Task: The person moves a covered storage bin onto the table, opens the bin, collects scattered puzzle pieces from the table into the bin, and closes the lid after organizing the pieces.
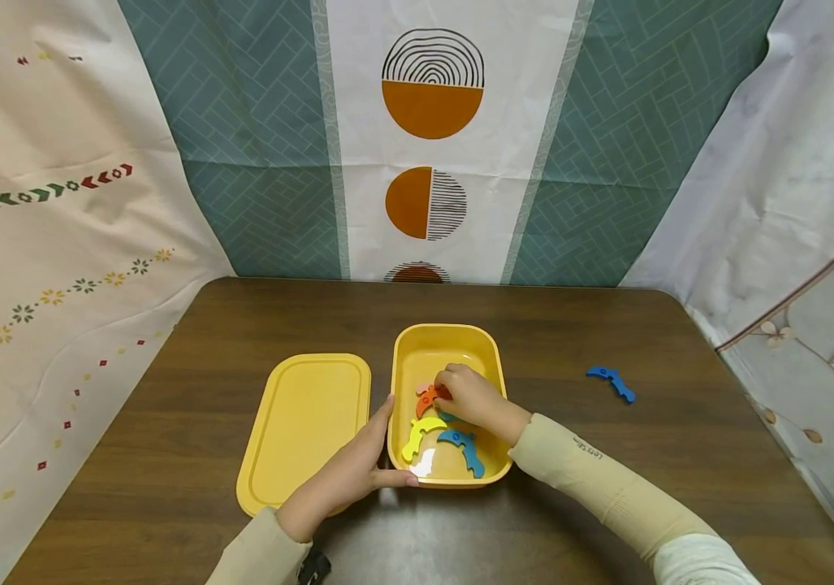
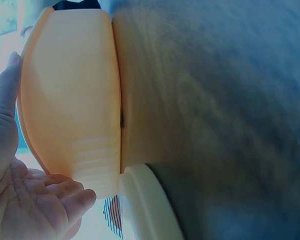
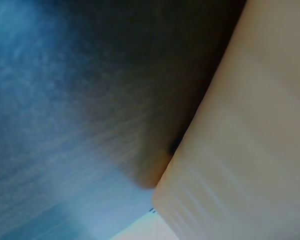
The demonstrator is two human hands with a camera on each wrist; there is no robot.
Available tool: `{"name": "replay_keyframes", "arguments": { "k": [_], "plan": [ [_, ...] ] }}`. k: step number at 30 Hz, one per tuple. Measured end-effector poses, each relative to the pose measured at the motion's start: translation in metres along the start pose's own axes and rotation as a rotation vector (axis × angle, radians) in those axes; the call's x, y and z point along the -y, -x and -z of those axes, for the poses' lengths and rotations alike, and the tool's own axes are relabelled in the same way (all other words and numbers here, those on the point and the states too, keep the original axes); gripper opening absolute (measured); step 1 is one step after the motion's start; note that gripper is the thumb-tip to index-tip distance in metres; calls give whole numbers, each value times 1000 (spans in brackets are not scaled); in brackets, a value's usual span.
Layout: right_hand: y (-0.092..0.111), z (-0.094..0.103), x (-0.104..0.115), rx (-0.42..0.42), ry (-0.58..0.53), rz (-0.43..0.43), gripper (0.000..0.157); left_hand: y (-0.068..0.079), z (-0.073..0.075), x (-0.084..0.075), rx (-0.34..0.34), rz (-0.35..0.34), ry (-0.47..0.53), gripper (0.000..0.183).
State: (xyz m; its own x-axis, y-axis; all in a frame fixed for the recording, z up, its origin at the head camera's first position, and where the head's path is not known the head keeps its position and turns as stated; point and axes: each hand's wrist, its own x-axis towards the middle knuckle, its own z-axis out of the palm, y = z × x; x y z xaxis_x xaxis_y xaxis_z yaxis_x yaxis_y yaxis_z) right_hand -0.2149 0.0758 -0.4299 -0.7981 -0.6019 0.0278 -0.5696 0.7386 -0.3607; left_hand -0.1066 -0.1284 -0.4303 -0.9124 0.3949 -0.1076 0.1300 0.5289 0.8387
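A yellow plastic box [image 1: 408,345] stands uncovered on the table. My left hand [image 1: 354,463] grips its near left corner, thumb along the front wall and fingers against the left side. In the left wrist view, the thumb lies at the rim and the bent fingers meet the wall. Reaching inside, my right hand [image 1: 471,396] has its curled fingertips on an orange curved toy piece [image 1: 426,401], partly covering it. Nearer the front lie a yellow curved piece [image 1: 417,436] and a blue one [image 1: 464,448]. A green piece [image 1: 447,416] and a pink one peek out by the right hand.
Left of the box a flat yellow lid [image 1: 307,422] lies on the brown table [image 1: 548,325]. A dark blue curved piece [image 1: 612,382] lies on the table at the right. Patterned cloth [image 1: 263,162] hangs behind the table and along both sides.
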Motion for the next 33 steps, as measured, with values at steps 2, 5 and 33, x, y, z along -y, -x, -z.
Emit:
{"name": "replay_keyframes", "arguments": {
  "k": [2, 5, 33],
  "plan": [
    [0, 0, -1, -15, -4, 2, 17, 0, 0, 0, -2, -3, 2, 114],
    [0, 0, -2, -40, -12, 11, 17, 1, 0, 1, -2, -3, 4, 115],
    [10, 13, -4, -231, -170, -48, 19, 0, -2, 1, 7, -8, 35, 111]
  ]
}}
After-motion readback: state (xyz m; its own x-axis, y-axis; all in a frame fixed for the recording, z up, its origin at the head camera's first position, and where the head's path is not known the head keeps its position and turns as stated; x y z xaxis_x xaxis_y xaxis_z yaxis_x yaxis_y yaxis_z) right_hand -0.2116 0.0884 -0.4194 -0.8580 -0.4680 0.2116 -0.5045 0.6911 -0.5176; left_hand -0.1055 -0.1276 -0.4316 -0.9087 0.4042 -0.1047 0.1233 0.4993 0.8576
